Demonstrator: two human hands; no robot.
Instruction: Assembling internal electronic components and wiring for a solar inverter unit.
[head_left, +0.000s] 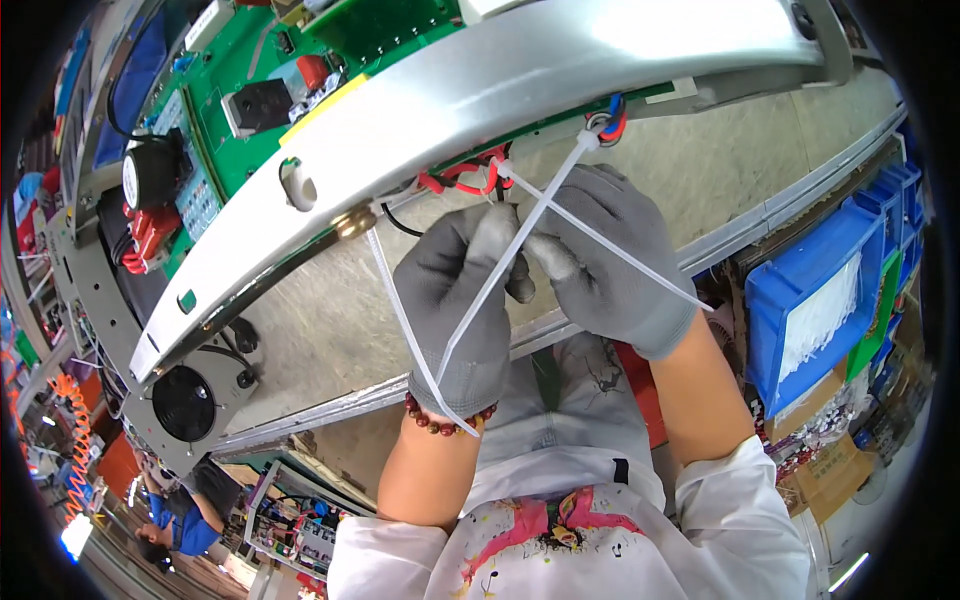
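My left hand (455,300) and my right hand (615,255), both in grey gloves, meet just below a curved silver metal frame (480,95). The fingers of each are closed in a pinch. What they grip between them is too small and too covered to make out. Above the fingertips a bundle of red wires (470,178) comes out under the frame. One white cable tie (625,250) runs from that bundle across my right hand. A second cable tie (505,260), looped round blue, red and grey wires (612,122), crosses my left hand. A third cable tie (398,310) hangs beside it.
Green circuit boards (265,60) with black and red parts fill the frame's far side. A round black speaker (184,402) is at left. Right of me stands a blue bin (765,335) holding white cable ties. A person in blue (190,525) is at the lower left.
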